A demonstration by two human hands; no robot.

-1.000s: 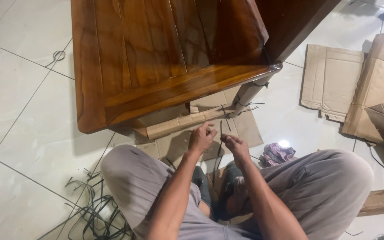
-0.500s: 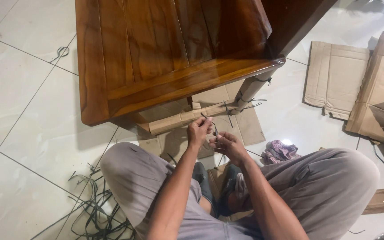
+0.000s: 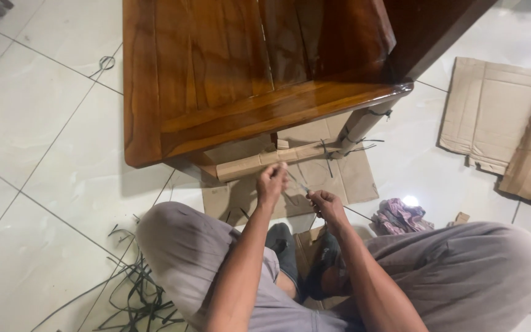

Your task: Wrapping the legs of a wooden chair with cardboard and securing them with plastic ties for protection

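Far left: pale floor tiles [image 3: 38,203], with a tangle of dark straps [image 3: 133,295] lying loose beside the person's left knee. A small strap loop [image 3: 106,62] lies farther up on the tiles.

Centre top: glossy wooden furniture [image 3: 216,67] stands over flat cardboard [image 3: 339,178]. Its lower rail is wrapped in cardboard [image 3: 265,161], and its leg [image 3: 364,123] is wrapped too and bound with dark ties.

Centre: left hand [image 3: 271,181] just below the wrapped rail, fingers pinched together on one end of a thin dark strap [image 3: 298,184]. Right hand [image 3: 326,204] just beside it and lower, fingers curled shut around the other end. The strap runs short between both hands, above the flat cardboard.

Right: crumpled purple rag [image 3: 401,215] on the floor near the right knee. More cardboard sheets [image 3: 493,110] lie well apart, at the far right.
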